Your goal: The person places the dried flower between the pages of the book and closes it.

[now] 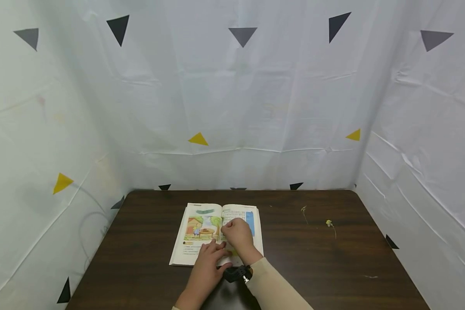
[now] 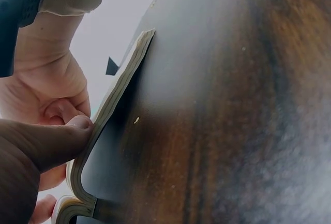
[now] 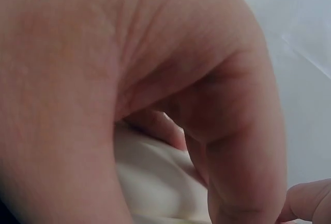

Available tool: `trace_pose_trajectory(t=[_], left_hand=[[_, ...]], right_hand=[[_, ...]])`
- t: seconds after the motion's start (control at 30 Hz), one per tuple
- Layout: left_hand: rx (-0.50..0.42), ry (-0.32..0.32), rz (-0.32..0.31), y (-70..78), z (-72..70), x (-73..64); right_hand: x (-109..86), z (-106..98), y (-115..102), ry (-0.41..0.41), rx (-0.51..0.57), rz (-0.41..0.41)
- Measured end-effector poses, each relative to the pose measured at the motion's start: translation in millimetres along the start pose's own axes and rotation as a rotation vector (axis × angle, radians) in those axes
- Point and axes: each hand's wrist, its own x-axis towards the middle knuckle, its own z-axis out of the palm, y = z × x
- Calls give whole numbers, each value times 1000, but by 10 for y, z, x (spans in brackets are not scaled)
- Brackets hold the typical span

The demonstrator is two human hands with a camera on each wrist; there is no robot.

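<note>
An open picture book (image 1: 191, 254) lies on the dark wooden table, with a colour illustration on its left page. My left hand (image 1: 207, 265) rests across the lower middle of the pages, fingers spread. In the left wrist view, its thumb (image 2: 67, 138) lies against the lower page edges (image 2: 116, 92). My right hand (image 1: 240, 237) is over the right page beside the gutter, fingers curled and fingertips together. At those fingertips shows a small yellow-green sprig (image 1: 222, 219), mostly hidden. The right wrist view shows the bent fingers (image 3: 243, 146) close up; their tips are out of sight.
Two thin-stemmed yellow flowers lie right of the book: one small flower (image 1: 304, 209) farther back, another flower (image 1: 329, 223) nearer. The brown table (image 1: 352, 267) is bordered by white sheets (image 1: 240, 107) with triangle marks. A black wrist device (image 1: 237, 274) sits on my right wrist.
</note>
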Motion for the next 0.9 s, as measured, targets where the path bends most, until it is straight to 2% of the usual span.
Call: trace_pose_trajectory(t=[0.23, 0.43, 0.67, 0.9], left_hand=[[2, 20, 14, -7, 13, -14], [-12, 17, 18, -9, 15, -21], [-16, 9, 8, -27, 33, -26], [-9, -29, -38, -59, 44, -20]], right_hand=[[19, -19, 23, -10, -32, 7], [-17, -65, 59, -48, -31, -45], [-43, -213, 152, -211, -31, -132], [-56, -491, 362, -340, -107, -196]])
